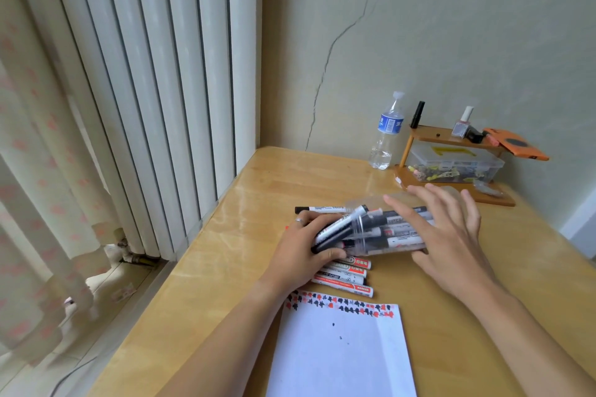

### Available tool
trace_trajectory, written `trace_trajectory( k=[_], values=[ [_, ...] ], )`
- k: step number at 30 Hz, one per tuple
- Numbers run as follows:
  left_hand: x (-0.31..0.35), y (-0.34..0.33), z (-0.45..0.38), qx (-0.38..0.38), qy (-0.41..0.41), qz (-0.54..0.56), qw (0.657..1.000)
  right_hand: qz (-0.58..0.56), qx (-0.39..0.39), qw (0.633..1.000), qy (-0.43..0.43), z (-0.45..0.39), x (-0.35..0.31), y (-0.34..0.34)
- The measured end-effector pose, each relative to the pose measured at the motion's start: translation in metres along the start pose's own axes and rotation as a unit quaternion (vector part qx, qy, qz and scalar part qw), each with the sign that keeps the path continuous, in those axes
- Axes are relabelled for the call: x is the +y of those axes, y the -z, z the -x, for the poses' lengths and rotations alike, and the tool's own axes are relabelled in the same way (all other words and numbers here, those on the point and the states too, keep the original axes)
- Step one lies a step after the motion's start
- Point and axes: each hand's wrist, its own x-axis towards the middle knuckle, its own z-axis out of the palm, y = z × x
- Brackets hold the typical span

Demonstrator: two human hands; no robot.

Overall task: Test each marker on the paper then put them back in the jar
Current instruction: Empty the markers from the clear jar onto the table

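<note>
A clear plastic jar lies on its side on the wooden table, with several markers inside it. My left hand grips a bundle of markers at the jar's mouth. My right hand rests on the jar, its fingers spread and straight. More markers lie loose on the table just under my left hand. One black-capped marker lies behind the jar. A white sheet of paper lies near me, with rows of red and black test marks along its top edge.
A water bottle stands at the back near the wall. Right of it a small wooden shelf carries nail polish, an orange case and a clear box of small items. A white radiator and a curtain are on the left, beyond the table's edge.
</note>
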Motion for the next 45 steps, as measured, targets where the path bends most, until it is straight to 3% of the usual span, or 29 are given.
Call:
trace_trajectory(
  k=[11,16,22,36,45],
  values=[
    [-0.004,0.001,-0.002,0.015,0.037,-0.064,0.997,0.002,-0.021,0.995,-0.100,0.032,0.040,-0.003],
    [0.006,0.003,0.001,-0.004,-0.011,-0.125,0.992,0.008,0.028,0.992,-0.122,0.030,0.041,0.005],
    [0.004,0.003,0.001,-0.004,-0.103,-0.264,0.959,0.012,0.073,0.994,-0.086,0.015,0.018,0.012],
    [0.015,-0.004,0.008,-0.018,-0.043,-0.163,0.986,0.014,0.055,0.998,-0.011,-0.005,-0.022,0.008],
    [0.011,-0.014,0.005,0.034,-0.025,-0.221,0.974,0.017,0.042,0.999,-0.023,-0.012,-0.022,0.009]
  ],
)
